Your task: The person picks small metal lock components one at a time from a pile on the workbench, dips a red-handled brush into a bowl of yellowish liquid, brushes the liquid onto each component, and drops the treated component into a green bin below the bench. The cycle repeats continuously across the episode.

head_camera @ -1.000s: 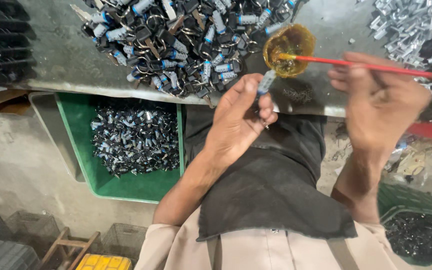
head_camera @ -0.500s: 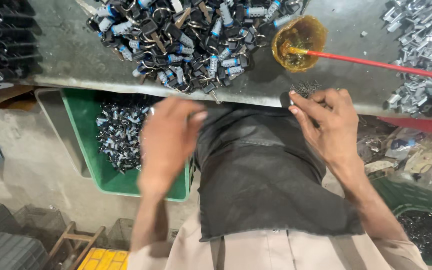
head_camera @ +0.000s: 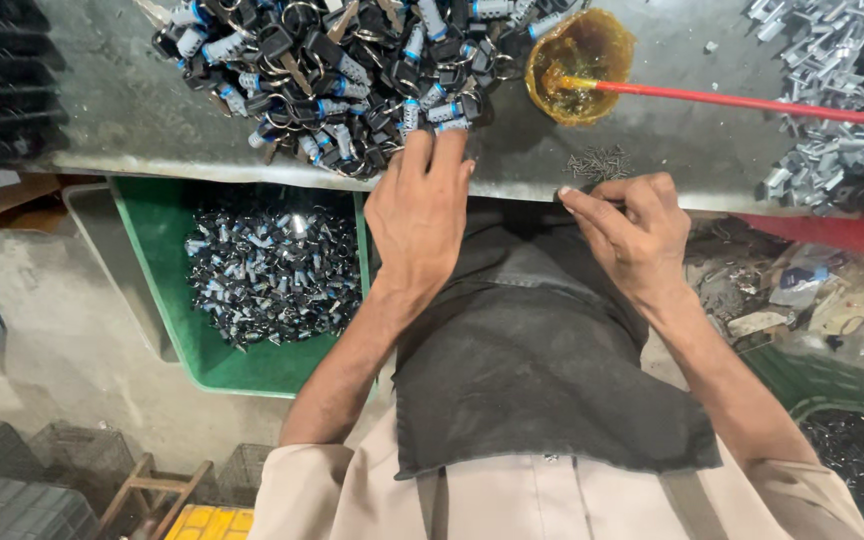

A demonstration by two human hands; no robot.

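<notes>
Left hand (head_camera: 420,205) has moved up to the key pile (head_camera: 337,70), fingers spread; right hand (head_camera: 632,225) pinches something small, unclear.

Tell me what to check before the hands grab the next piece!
1. Left hand at the pile of parts: ok, its fingertips touch the near edge of the pile.
2. Left hand holding a part: cannot tell, the fingers cover it.
3. Right hand at the bench edge: ok, fingers pinched there beside the small pins.
4. What the right hand pinches: cannot tell, too small.
5. Amber dish with red stick resting in it: ok, upright.
6. Green bin below the bench: ok, holds parts, room left.
</notes>
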